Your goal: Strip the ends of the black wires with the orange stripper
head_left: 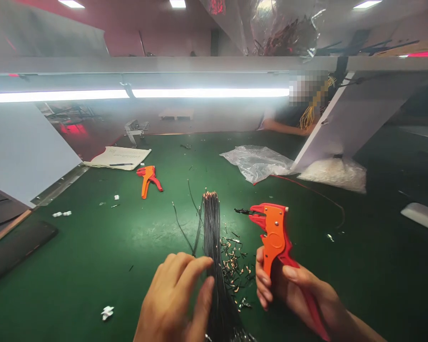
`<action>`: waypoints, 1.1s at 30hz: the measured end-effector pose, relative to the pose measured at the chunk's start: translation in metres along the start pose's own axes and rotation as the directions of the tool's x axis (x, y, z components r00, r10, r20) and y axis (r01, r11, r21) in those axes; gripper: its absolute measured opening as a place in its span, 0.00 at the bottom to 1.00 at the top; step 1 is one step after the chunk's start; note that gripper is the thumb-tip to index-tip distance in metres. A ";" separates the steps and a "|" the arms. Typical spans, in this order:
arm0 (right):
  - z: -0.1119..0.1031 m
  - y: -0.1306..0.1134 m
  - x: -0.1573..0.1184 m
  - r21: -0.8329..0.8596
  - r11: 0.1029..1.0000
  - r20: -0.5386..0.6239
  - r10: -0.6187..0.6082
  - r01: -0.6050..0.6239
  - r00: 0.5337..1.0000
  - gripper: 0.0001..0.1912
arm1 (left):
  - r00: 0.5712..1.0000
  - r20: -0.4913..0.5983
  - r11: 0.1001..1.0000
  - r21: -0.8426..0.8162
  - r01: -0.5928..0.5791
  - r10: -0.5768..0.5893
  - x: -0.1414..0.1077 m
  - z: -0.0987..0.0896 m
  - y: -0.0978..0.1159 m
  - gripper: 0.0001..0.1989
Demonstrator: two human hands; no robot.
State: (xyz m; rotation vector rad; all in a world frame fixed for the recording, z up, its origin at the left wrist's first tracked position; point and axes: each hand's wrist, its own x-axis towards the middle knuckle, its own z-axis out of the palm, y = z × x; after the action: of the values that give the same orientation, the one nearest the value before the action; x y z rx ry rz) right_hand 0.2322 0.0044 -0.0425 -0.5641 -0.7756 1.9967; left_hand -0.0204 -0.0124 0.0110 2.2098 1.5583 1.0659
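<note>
A thick bundle of black wires (211,228) lies lengthwise on the green table, with bare copper showing at its far end. My left hand (176,294) is at the bundle's left side, thumb and index finger apart, and nothing shows between them. Whether its fingertips touch the wires I cannot tell. To the right of the bundle, my right hand (296,289) grips an orange and red wire stripper (274,228) by its handles. Black scraps (241,211) show at the tool's jaws. Several loose black wires (180,223) stick out left of the bundle.
Wire offcuts (235,261) litter the table (92,266) right of the bundle. Farther back are another wire stripper (148,180), a notebook with a pen (123,156), a plastic bag (255,159) and a filled bag (335,173). Another person's arm (285,127) shows beyond the table.
</note>
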 end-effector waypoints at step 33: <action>-0.020 -0.005 -0.002 -0.107 0.994 0.040 0.017 -0.012 0.999 0.29 | 0.855 0.375 0.895 0.397 0.201 -0.358 0.055 0.020 -0.015 0.09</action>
State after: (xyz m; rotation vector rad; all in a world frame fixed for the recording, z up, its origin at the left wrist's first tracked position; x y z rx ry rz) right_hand 0.2494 0.0106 -0.0530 -0.5932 -0.9098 1.9944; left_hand -0.0089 0.0464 0.0118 2.1201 1.8727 0.1852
